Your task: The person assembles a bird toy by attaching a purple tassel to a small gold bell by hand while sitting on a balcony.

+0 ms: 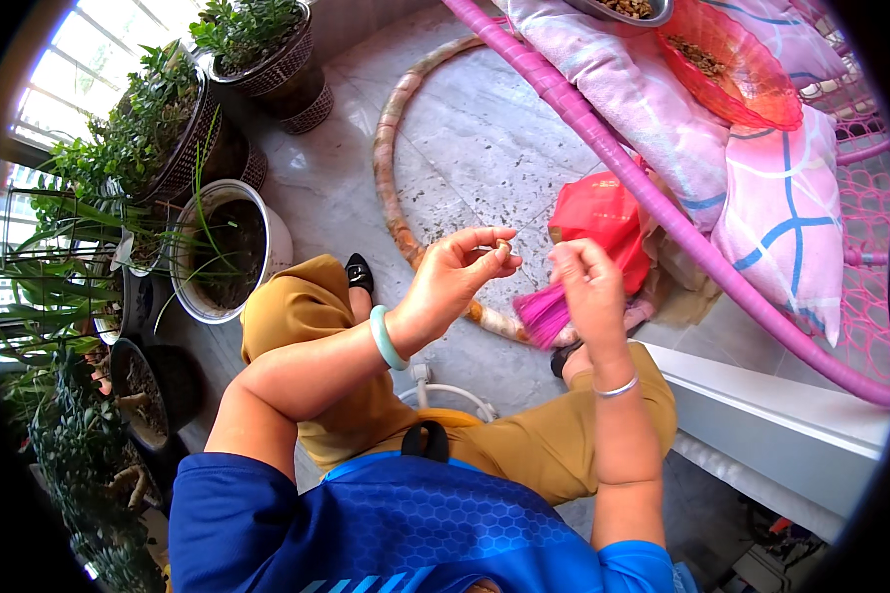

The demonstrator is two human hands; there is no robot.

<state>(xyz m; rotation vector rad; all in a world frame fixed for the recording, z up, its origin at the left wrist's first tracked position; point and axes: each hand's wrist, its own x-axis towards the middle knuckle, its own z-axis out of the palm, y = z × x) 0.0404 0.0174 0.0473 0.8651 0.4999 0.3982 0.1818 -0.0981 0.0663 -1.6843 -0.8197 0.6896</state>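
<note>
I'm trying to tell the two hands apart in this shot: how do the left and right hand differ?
The left hand pinches a small brownish piece at its fingertips; the right hand shows nothing clearly held. The left hand's wrist carries a pale green bangle, the right hand's a thin silver bracelet. The left hand shows its thumb side, the right hand its back. Both are raised close together above the knees.

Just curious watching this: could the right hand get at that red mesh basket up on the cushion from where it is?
Probably yes: the right hand has open air up to the red mesh basket, though the pink hoop crosses between.
</note>
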